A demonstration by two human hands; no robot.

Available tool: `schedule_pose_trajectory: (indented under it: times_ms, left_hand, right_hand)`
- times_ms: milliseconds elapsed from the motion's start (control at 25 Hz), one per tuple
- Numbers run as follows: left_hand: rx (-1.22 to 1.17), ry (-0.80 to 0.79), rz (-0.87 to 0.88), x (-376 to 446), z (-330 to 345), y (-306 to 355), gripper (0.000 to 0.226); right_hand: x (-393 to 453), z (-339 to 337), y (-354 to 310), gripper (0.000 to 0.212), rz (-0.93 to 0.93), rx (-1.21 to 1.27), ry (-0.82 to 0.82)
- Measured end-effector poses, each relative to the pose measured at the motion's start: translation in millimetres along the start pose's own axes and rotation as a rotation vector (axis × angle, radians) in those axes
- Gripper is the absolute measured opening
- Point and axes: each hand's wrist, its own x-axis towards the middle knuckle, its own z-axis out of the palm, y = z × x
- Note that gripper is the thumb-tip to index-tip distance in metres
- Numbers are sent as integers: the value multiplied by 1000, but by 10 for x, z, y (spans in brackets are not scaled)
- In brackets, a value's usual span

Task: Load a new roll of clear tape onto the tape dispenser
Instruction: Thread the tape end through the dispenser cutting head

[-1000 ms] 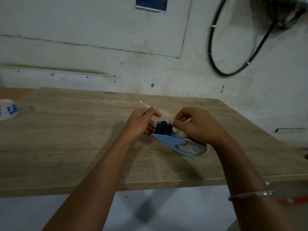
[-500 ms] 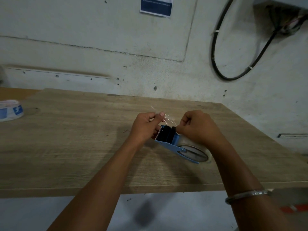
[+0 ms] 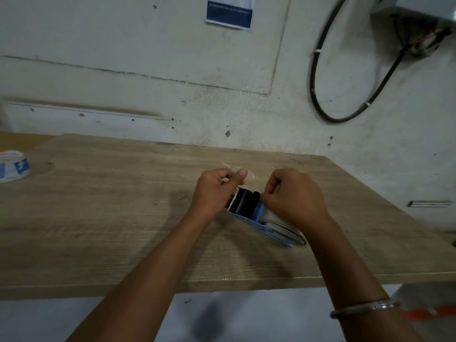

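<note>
A blue tape dispenser (image 3: 249, 213) with a black roller and a toothed blade lies on its side on the wooden table (image 3: 103, 218). A roll of clear tape (image 3: 283, 230) sits on it, partly hidden under my right hand (image 3: 293, 196). My right hand presses on the dispenser just behind the roller, fingers curled. My left hand (image 3: 217, 191) is at the blade end and pinches the loose, crinkled end of the clear tape (image 3: 237, 169) between thumb and finger, above the blade.
A white and blue tape roll (image 3: 13, 166) lies at the table's far left edge. The wall stands right behind the table, with a black cable loop (image 3: 345, 95) at the upper right. The table's front edge runs just below my forearms.
The view has shifted a little. My left hand has drawn the tape end slightly left over the blade, and the dispenser's black roller and blade show more between my hands.
</note>
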Motion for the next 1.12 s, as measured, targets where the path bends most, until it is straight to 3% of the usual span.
schedule_pose_trajectory:
  times_ms: [440, 800, 1120]
  left_hand:
    - [37, 43, 53, -26, 14, 37, 32]
    - [-25, -26, 41, -59, 4, 104, 22]
    - [-101, -146, -52, -113, -54, 178, 39]
  right_hand:
    - [-34, 38, -47, 10, -12, -104, 47]
    - [84, -19, 12, 8, 100, -42, -49]
    - [205, -65, 103, 13, 115, 68, -186]
